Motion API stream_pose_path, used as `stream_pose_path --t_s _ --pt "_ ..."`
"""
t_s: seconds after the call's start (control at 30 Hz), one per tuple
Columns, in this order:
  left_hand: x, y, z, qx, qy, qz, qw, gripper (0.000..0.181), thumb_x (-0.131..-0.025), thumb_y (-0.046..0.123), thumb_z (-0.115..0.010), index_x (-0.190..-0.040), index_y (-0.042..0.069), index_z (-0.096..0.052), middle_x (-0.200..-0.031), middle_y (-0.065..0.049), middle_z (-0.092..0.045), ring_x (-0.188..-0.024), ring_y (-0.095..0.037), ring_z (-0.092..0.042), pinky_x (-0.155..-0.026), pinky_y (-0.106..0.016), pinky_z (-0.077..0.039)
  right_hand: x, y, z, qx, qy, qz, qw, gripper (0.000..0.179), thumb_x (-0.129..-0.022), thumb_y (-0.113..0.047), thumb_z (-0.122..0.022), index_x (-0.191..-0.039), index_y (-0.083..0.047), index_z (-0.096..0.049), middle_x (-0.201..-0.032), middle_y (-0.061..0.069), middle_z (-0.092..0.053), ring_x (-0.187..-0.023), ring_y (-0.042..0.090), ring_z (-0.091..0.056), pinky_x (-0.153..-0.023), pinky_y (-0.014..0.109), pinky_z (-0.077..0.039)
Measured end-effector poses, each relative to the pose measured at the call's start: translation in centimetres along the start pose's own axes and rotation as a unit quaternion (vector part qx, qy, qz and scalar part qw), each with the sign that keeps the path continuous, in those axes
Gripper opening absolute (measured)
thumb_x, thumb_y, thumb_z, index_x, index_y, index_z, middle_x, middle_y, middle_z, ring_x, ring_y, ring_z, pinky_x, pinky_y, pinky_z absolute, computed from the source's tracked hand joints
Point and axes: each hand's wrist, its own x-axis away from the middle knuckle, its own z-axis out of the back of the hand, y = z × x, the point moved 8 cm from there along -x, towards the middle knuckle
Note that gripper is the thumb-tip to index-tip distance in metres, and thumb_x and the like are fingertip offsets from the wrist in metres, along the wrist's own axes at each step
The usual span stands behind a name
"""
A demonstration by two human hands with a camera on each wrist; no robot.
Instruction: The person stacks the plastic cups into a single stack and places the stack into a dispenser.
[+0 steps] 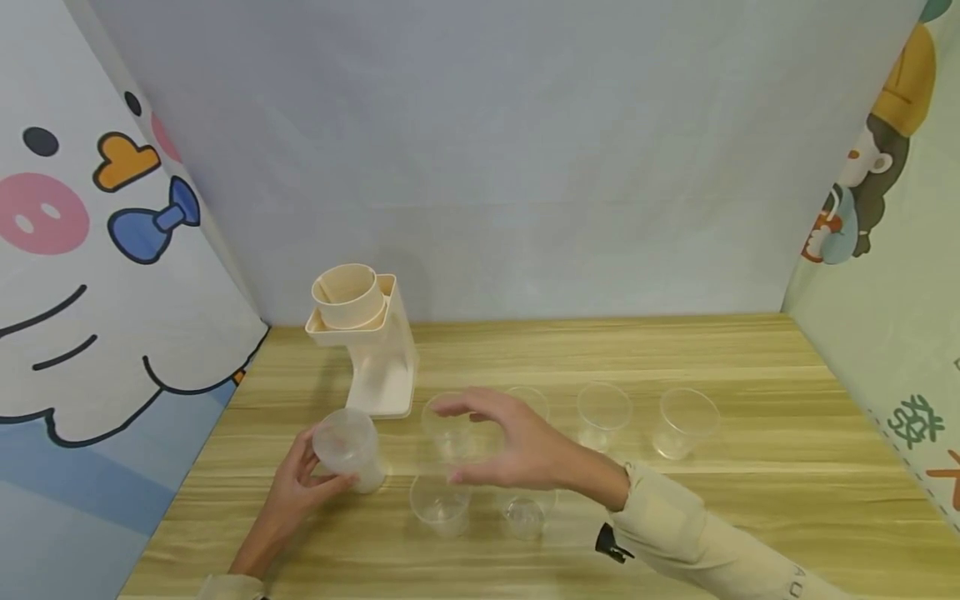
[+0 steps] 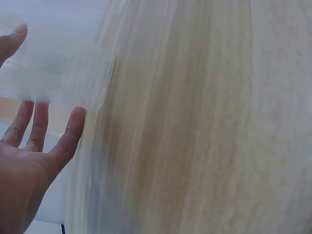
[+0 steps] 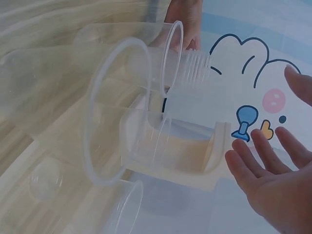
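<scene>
My left hand [image 1: 296,492] holds a stack of clear plastic cups [image 1: 348,446] on the left of the table, thumb on one side and fingers on the other. The closely set rims of the stack [image 3: 197,68] show in the right wrist view. In the left wrist view the stack [image 2: 58,73] lies between thumb and fingers. My right hand [image 1: 517,442] hovers over the middle cups with fingers spread from the thumb and nothing between them. Below it are a front cup [image 1: 440,506] and another front cup [image 1: 525,514], the latter partly hidden by the hand.
Several single clear cups stand in a back row, among them a cup [image 1: 603,417] and a rightmost cup [image 1: 685,423]. A cream stand with a round holder [image 1: 348,300] stands at the back left of the wooden table [image 1: 750,517]. Printed cloth walls enclose the table.
</scene>
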Motion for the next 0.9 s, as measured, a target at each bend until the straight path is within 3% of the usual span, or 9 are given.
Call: stream_pose_path --t_s 0.4,0.63,0.9 --pt "0.1 0.1 0.0 0.006 0.008 0.007 0.9999 0.076 -0.074 -0.010 -0.074 -0.138 0.004 -0.034 -0.127 0.004 -0.048 -0.111 -0.006 -0.051 -0.080 -0.024 -0.052 3.1 0.3 1.5 -0.005 0.049 0.011 0.9987 0.062 -0.073 -0.019 -0.082 -0.128 -0.014 -0.054 -0.126 -0.003 -0.056 -0.117 0.015 -0.051 -0.096 0.036 -0.045" --pt "0.1 0.2 -0.1 0.008 0.006 0.006 0.9999 0.076 -0.074 -0.010 -0.074 -0.138 0.004 -0.034 -0.127 0.004 -0.049 -0.111 -0.006 -0.051 -0.081 -0.025 -0.052 4.6 0.3 1.8 0.002 0.054 0.034 0.9979 0.063 -0.075 -0.020 -0.081 -0.130 -0.012 -0.051 -0.127 0.001 -0.054 -0.116 0.020 -0.052 -0.094 0.037 -0.046" --pt "0.2 0.2 -0.1 0.010 -0.001 0.011 0.9999 0.076 -0.076 -0.009 -0.073 -0.140 0.007 -0.033 -0.128 0.004 -0.049 -0.112 -0.005 -0.050 -0.081 -0.024 -0.052 6.6 1.1 2.2 -0.001 0.062 0.004 0.9981 0.068 -0.071 -0.014 -0.083 -0.130 -0.014 -0.050 -0.129 0.000 -0.053 -0.117 0.023 -0.051 -0.096 0.038 -0.044"
